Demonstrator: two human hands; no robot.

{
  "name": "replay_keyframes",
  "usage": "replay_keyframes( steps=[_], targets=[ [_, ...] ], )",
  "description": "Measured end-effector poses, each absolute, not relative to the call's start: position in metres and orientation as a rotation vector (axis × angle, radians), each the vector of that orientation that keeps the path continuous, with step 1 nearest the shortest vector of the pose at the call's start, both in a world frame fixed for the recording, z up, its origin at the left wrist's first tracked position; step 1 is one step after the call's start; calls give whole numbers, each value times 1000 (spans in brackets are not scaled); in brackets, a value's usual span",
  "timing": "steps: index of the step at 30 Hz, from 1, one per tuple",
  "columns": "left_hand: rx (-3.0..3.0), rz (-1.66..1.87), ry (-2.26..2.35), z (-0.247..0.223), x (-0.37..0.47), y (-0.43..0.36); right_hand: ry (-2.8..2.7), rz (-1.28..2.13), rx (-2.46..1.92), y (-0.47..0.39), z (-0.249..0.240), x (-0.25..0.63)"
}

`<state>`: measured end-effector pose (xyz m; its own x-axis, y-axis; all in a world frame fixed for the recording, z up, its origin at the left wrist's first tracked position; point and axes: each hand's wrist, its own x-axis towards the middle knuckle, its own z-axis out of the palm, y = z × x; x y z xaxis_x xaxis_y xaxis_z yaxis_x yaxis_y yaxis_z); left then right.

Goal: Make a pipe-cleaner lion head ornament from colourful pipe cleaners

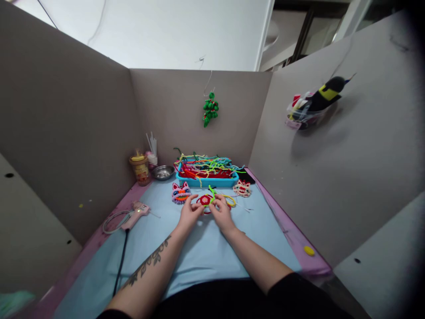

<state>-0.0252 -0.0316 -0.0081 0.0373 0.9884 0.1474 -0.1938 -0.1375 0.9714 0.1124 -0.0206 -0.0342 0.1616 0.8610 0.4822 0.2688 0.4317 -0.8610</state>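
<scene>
Both hands meet over the middle of the blue cloth [156, 248]. My left hand [191, 212] pinches the left side of a red ring-shaped craft piece [205, 200] with a pinkish centre. My right hand [222, 212] is closed on a bright green fuzzy strip [211, 193] at the right side of that piece. Just behind my right hand lies a yellow loop [233, 200]. A purple animal-face piece [181, 193] rests to the left, and a cream and red face piece [242, 188] to the right.
Behind the hands stands a blue basket [207, 182] heaped with coloured strips. A pink glue gun [137, 215], metal bowl [163, 172] and lidded cup [141, 169] are at the left. Grey partitions [199, 133] enclose the table; a yellow disc [309, 251] lies right.
</scene>
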Motion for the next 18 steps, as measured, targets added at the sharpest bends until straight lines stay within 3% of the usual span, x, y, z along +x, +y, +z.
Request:
replay_keyframes(
  steps=[18],
  targets=[
    [1502, 1309, 1073, -12, -26, -35, -1449, 637, -1117, -20, -36, 111]
  ],
)
